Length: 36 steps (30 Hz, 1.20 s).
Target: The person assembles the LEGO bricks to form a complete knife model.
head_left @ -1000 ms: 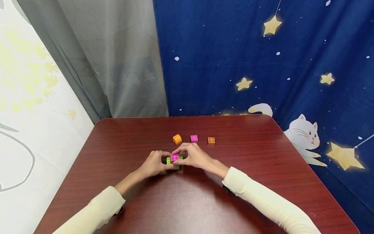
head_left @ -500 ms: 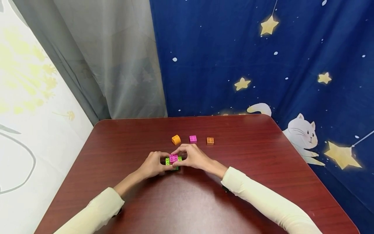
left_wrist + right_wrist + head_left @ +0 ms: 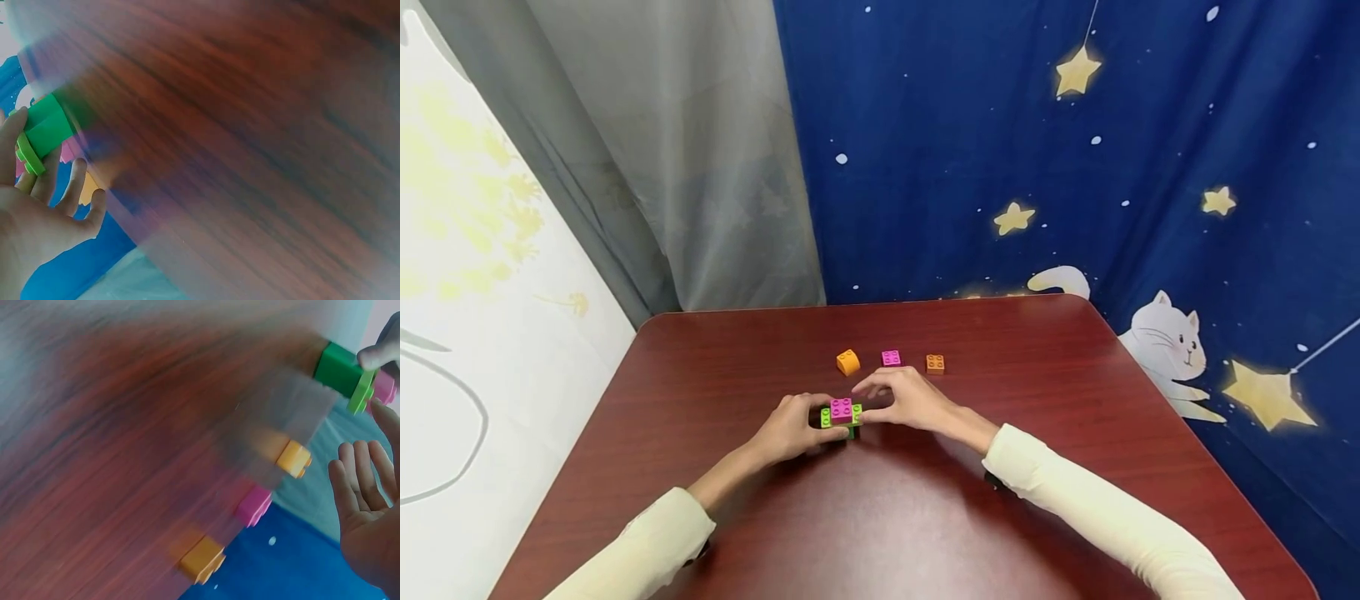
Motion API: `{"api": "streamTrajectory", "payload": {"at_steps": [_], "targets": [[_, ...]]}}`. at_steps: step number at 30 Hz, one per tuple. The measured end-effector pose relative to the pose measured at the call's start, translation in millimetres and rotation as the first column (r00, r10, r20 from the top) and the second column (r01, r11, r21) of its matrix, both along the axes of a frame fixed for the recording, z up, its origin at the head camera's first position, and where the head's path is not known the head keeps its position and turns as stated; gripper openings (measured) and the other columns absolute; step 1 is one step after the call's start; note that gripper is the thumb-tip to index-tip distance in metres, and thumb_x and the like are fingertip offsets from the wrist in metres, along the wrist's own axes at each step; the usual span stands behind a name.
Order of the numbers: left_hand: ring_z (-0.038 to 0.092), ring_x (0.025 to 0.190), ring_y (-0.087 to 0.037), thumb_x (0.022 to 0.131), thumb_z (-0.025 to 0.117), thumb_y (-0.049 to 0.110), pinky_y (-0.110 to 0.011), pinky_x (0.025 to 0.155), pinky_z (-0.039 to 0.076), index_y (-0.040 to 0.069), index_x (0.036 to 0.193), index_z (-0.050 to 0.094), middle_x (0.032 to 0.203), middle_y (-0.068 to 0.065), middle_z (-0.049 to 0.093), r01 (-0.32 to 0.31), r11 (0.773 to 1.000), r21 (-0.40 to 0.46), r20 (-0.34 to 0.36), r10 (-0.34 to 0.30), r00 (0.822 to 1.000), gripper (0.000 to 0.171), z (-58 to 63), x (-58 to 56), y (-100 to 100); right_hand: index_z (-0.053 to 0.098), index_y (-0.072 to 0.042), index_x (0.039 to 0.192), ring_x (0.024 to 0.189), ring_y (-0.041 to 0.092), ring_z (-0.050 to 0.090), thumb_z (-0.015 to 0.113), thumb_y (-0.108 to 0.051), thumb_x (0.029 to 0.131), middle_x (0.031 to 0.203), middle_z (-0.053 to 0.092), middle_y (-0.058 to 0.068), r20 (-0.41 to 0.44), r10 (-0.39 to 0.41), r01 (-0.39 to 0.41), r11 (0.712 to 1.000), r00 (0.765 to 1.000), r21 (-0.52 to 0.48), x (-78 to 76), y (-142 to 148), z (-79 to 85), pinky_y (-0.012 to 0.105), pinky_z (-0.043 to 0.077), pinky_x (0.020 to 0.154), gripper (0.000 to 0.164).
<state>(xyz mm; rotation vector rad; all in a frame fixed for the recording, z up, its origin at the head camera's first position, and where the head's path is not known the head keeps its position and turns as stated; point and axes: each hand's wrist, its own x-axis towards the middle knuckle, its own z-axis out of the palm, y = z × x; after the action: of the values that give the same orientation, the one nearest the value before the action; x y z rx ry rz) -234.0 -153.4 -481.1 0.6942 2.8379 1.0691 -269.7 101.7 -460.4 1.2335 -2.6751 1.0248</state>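
Observation:
A small stack of toy building bricks stands near the table's middle. It has a dark green brick (image 3: 339, 367) at the bottom, a light green studded plate (image 3: 826, 419) across that, and a pink brick (image 3: 841, 408) on top. My left hand (image 3: 790, 427) grips the stack from the left, thumb on the near side and fingers on the far side. In the left wrist view, the left hand's fingers and thumb are around the green part. My right hand (image 3: 913, 402) is just right of the stack, fingers loosely extended and holding nothing, thumb tip at the plate's right end.
Behind the hands, a yellow-orange curved brick (image 3: 847, 362), another pink brick (image 3: 891, 357) and a brown-orange brick (image 3: 935, 364) lie in a row on the dark red wooden table (image 3: 880, 517). Grey and blue starry curtains (image 3: 925, 167) hang past the far edge.
My right hand has let go of the pink brick and drawn back to the right, leaving it on the light green plate. The left hand keeps its grip. The head view has shifted slightly.

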Motion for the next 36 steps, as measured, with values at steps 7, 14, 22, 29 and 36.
{"api": "streamTrajectory", "payload": {"at_steps": [7,14,22,29,36], "targets": [[0.061,0.087,-0.014,0.083,0.088,0.042,-0.034,0.080,0.052,0.008,0.122,0.072,0.100,0.003,0.071,-0.035,0.999,-0.028,0.009,0.036,0.999,0.054,-0.4,3.1,1.9,0.074,-0.008,0.121,0.100,0.023,0.074,0.089,-0.024,0.085,0.111,0.077,0.011,0.049,-0.059,0.062,0.997,0.997,-0.047,-12.0,36.3,5.1,0.039,0.058,0.091,0.043],[0.062,0.092,-0.013,0.084,0.088,0.042,-0.037,0.085,0.054,0.014,0.128,0.070,0.107,0.003,0.072,-0.044,0.999,-0.028,-0.021,0.044,0.999,0.056,2.3,7.7,1.9,0.074,-0.009,0.121,0.097,0.024,0.074,0.090,-0.020,0.083,0.114,0.076,0.012,0.064,-0.120,0.125,0.989,0.991,-0.078,-23.8,64.5,1.4,0.037,0.059,0.088,0.043],[0.063,0.093,-0.017,0.087,0.084,0.043,-0.037,0.083,0.053,0.022,0.131,0.069,0.112,0.002,0.071,-0.029,0.999,-0.046,-0.129,0.022,0.991,0.051,7.7,9.9,2.9,0.073,-0.003,0.122,0.097,0.031,0.074,0.089,-0.011,0.084,0.115,0.074,0.020,0.111,-0.170,0.183,0.976,0.979,-0.117,-31.0,88.6,-4.0,0.034,0.060,0.085,0.042],[0.063,0.094,-0.015,0.089,0.084,0.040,-0.038,0.084,0.053,0.025,0.122,0.073,0.108,0.006,0.072,-0.022,0.999,-0.032,-0.107,0.018,0.994,0.038,11.5,8.1,2.0,0.072,0.001,0.121,0.097,0.031,0.074,0.088,-0.005,0.083,0.113,0.074,0.021,0.136,-0.237,0.254,0.958,0.962,-0.130,-40.6,100.7,-4.4,0.038,0.060,0.087,0.042],[0.065,0.094,-0.017,0.085,0.087,0.040,-0.038,0.084,0.053,0.026,0.119,0.077,0.107,0.004,0.074,-0.031,0.999,-0.027,-0.087,0.029,0.996,0.038,14.0,4.3,2.6,0.071,0.005,0.123,0.101,0.031,0.073,0.088,-0.005,0.083,0.115,0.074,0.021,0.152,-0.312,0.328,0.939,0.938,-0.103,-50.1,111.9,-9.5,0.038,0.058,0.090,0.045]]}}
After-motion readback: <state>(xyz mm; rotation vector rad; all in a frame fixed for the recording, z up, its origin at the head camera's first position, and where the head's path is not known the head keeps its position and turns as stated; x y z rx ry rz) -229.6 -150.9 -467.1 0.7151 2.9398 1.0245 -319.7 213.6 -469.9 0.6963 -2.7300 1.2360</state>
